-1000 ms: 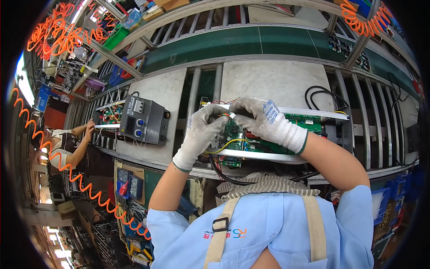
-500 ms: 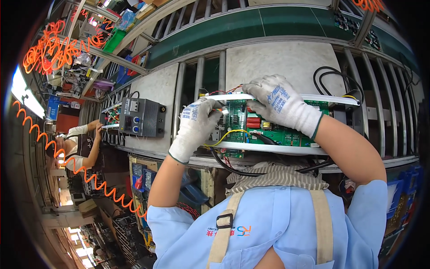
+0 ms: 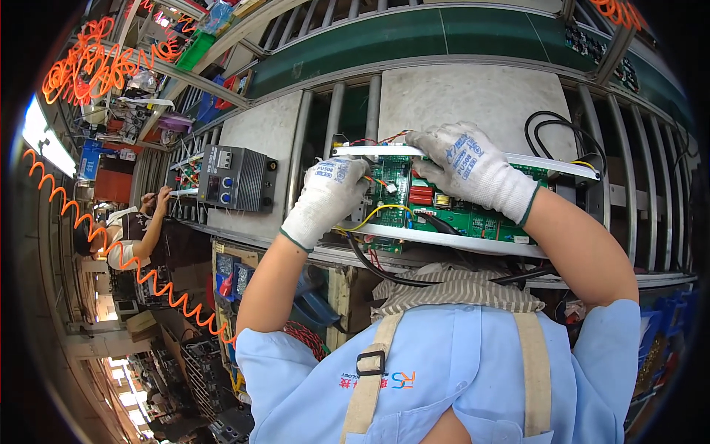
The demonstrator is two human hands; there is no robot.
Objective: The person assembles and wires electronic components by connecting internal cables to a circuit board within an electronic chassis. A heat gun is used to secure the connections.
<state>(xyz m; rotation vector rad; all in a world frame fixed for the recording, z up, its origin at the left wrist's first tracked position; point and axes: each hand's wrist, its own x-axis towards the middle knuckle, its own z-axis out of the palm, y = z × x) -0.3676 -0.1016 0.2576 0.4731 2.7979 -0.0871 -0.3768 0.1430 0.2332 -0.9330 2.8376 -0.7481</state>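
Observation:
A long open electronics unit lies in front of me, with a green circuit board (image 3: 473,218) between two white metal rails. My left hand (image 3: 329,192), in a white coated glove, is closed at the unit's left end. Its fingertips pinch thin orange wires (image 3: 378,181) that lead to a small white connector (image 3: 391,188) over the board. My right hand (image 3: 464,159), gloved alike, is closed around the far white rail (image 3: 381,150), fingers over it and thumb on the board side. Near the board's middle sit red components (image 3: 421,195). A yellow wire (image 3: 377,213) curves below my left fingers.
A dark grey boxed unit (image 3: 240,180) with blue knobs stands to the left on a pale board over rollers (image 3: 336,118). Black cables (image 3: 566,122) loop at the right. An orange coiled hose (image 3: 129,263) hangs at the left, where another person (image 3: 137,237) works.
The white connector has moved right, away from my left fingertips, and now sits over the board. My right hand stays at the far rail. The view has shifted slightly.

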